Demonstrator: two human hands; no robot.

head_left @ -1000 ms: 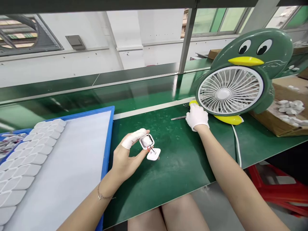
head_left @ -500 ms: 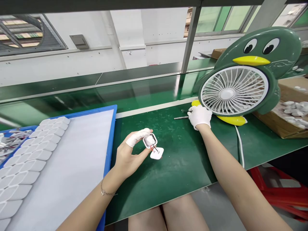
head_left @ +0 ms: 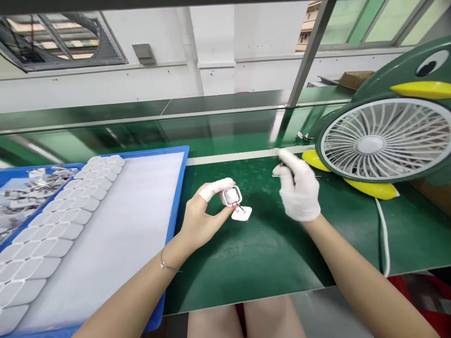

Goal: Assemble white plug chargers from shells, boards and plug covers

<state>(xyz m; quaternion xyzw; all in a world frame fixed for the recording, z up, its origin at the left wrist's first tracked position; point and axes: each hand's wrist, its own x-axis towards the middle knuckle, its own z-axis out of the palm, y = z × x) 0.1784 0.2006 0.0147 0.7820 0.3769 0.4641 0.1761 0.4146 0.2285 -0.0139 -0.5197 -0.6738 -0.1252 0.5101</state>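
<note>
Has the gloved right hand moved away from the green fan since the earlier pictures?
Yes. The right hand has left the fan's yellow foot and come back toward the person, nearer the left hand.

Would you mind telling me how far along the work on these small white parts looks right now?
Done: rows of white pieces lie lined up on the blue tray. In hand: the left hand holds an open white housing with a wired cover hanging from it; the gloved right hand is blurred, perhaps holding a thin tool. Left: the housing is not closed, and much tray sheet is bare.
</note>
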